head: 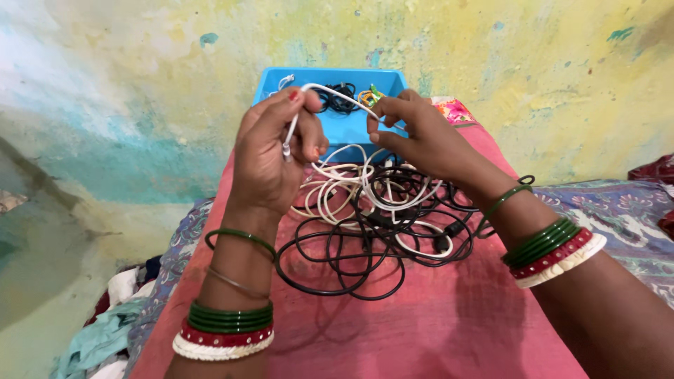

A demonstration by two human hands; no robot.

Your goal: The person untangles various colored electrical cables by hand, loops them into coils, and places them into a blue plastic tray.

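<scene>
My left hand (270, 151) is raised above a pink cloth-covered surface (421, 323) and pinches a white cable (328, 89) near its plug end. My right hand (418, 133) grips the same white cable farther along, so it arcs between both hands. Below them lies a tangled heap of black cables (351, 263) and white cables (330, 189). Both wrists wear green, red and white bangles.
A blue plastic tray (344, 126) holding a few coiled cables stands at the far end against a yellow-green painted wall. A patterned bedsheet (618, 210) lies to the right. Loose clothes (105, 330) are piled at the lower left.
</scene>
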